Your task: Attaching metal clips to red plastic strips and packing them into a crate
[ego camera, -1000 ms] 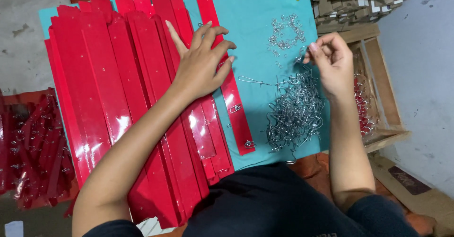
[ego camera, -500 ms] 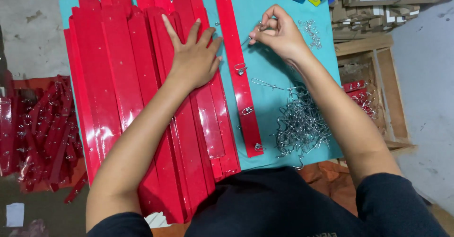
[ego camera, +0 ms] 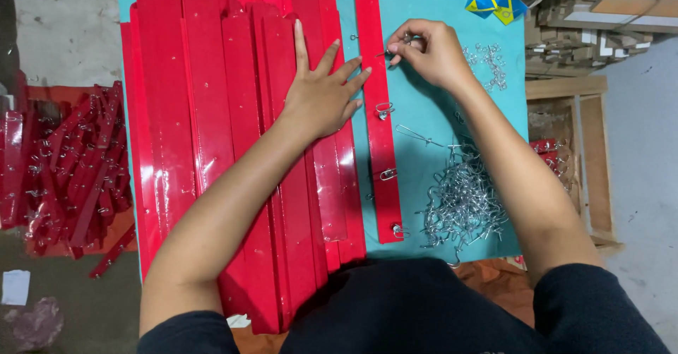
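Observation:
A single long red plastic strip (ego camera: pixel 378 156) lies lengthwise on the teal table top (ego camera: pixel 452 93), with small metal hooks clipped along its right edge. My left hand (ego camera: pixel 321 93) lies flat with fingers spread, pressing on the strip and the neighbouring stack of red strips (ego camera: pixel 226 135). My right hand (ego camera: pixel 427 50) pinches a small metal hook (ego camera: pixel 385 54) at the strip's upper right edge. A heap of loose metal hooks (ego camera: pixel 462 202) lies to the strip's right near the table's front.
A smaller scatter of hooks (ego camera: pixel 487 61) lies at the upper right of the table. Finished red strips with hooks (ego camera: pixel 63 167) are piled on the floor at the left. A wooden crate (ego camera: pixel 572 149) and stacked cardboard (ego camera: pixel 607 8) stand at the right.
My right hand came from the hook heap at the right up to the strip's upper edge with a hook. My left hand stayed flat on the strips.

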